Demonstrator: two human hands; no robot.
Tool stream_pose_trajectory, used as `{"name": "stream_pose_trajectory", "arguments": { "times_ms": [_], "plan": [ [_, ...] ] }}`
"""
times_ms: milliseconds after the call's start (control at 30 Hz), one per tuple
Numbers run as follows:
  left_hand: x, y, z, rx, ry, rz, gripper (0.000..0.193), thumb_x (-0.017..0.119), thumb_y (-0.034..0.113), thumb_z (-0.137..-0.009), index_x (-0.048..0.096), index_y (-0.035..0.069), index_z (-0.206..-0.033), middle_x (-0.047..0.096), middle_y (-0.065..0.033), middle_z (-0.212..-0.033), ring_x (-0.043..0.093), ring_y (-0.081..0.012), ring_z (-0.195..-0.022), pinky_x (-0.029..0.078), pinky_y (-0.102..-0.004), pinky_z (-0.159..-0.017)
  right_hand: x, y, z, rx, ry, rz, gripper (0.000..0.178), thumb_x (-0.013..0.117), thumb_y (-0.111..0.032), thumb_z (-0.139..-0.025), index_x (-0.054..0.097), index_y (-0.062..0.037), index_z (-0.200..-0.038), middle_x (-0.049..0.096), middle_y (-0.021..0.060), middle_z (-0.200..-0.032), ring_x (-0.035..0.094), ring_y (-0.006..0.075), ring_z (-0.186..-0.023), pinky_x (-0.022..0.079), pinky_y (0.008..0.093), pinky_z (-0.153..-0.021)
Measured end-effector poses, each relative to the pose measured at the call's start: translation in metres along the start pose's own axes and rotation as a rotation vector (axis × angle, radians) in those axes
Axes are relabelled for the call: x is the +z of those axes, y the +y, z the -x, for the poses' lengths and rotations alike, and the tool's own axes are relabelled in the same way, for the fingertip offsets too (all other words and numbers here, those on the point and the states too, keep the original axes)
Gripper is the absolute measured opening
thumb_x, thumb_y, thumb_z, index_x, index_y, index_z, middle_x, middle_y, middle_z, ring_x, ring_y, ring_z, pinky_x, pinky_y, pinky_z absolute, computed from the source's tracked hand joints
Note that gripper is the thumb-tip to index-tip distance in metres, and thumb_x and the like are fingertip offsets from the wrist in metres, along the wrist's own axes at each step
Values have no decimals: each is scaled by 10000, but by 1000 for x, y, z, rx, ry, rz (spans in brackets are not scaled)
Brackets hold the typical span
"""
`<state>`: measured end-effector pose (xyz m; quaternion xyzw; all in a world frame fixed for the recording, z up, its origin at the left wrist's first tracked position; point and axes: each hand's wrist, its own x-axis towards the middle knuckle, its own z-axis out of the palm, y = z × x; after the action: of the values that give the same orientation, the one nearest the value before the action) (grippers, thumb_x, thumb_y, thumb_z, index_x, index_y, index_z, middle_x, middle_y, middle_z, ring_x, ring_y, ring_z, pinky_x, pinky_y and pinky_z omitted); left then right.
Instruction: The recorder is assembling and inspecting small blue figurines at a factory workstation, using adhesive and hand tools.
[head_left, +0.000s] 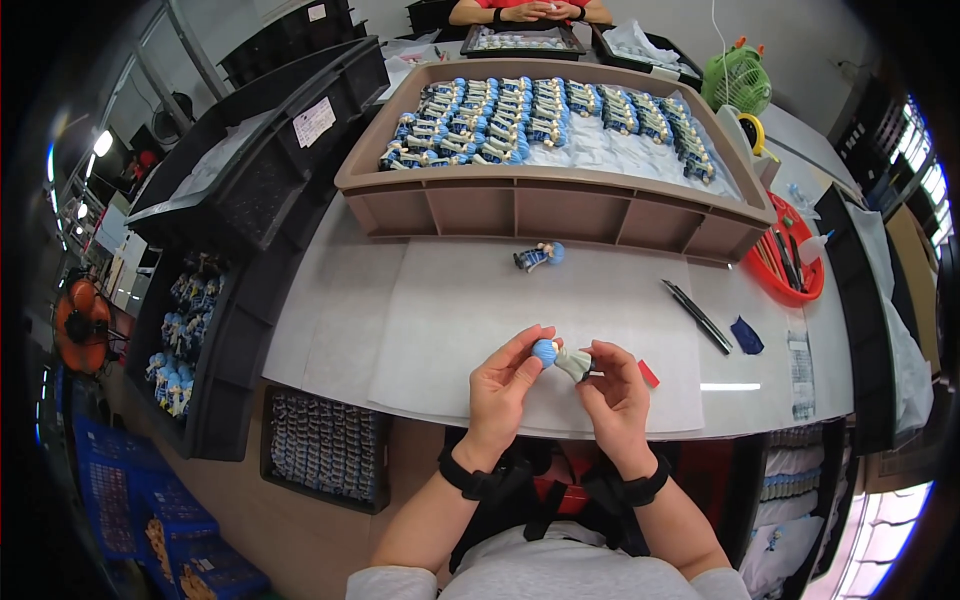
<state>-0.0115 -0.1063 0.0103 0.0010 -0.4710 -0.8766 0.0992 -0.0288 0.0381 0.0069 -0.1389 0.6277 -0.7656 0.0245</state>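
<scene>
Between both hands, over the near part of the white table, is a small figurine [572, 361] with blue hair and a pale grey-green garment. My left hand [508, 384] pinches it by the blue head. The fingers of my right hand [616, 392] close on its lower end, where a dark part shows. Farther off, a second blue-haired figurine [539, 256] in dark clothing lies on the white sheet, just in front of the brown tray. A small red piece [648, 374] lies beside my right hand.
The brown tray [560, 184] holds rows of figurines. A dark pen [697, 317], a blue scrap [746, 336] and a red tool basket [813, 283] lie to the right. Black crates [232, 345] stand left. Across the table sits a person in red [530, 12].
</scene>
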Motion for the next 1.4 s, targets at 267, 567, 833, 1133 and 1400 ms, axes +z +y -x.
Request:
{"name": "stream_pose_trajectory", "arguments": {
  "times_ms": [267, 567, 833, 1133, 1400],
  "plan": [
    [-4, -3, 1, 37, -37, -31, 350, 484, -35, -874, 486, -3, -1223, 539, -134, -1196, 528, -232, -1102, 410, -324, -955, 4, -5, -1, 17, -23, -39, 418, 582, 41, -787, 449, 2, -1180, 501, 84, -1098, 534, 133, -954, 459, 262, -818],
    [2, -2, 1, 12, -84, -197, 354, 521, -38, -851, 500, -8, -1204, 540, -139, -1185, 516, -217, -1110, 412, -328, -956, 1, 4, 0, -43, 15, -23, 360, 595, 17, -809, 475, 10, -1148, 522, 87, -1069, 544, 139, -945, 468, 249, -805],
    [4, -4, 0, -69, -37, -137, 396, 463, 24, -903, 364, -2, -1286, 522, -146, -1159, 543, -252, -1069, 490, -349, -876, -11, -49, -7, -350, 11, 627, 352, 629, -26, -749, 530, -9, -1087, 564, 139, -1021, 543, 283, -936, 450, 336, -818],
    [0, -1, 0, -93, -97, -222, 341, 423, 39, -926, 423, -13, -1263, 524, -119, -1175, 541, -254, -1085, 479, -322, -886, -89, -76, -39, -254, -249, 1193, 297, 608, -63, -773, 553, 16, -1053, 575, 167, -1035, 526, 340, -981, 437, 374, -844],
    [0, -2, 0, -131, -123, -175, 351, 419, 26, -926, 422, -6, -1275, 529, -120, -1189, 526, -211, -1102, 447, -293, -908, -128, -62, -78, -106, -294, 1410, 321, 578, -14, -775, 527, 13, -1090, 576, 223, -993, 547, 385, -901, 453, 407, -779]
  ]
}}
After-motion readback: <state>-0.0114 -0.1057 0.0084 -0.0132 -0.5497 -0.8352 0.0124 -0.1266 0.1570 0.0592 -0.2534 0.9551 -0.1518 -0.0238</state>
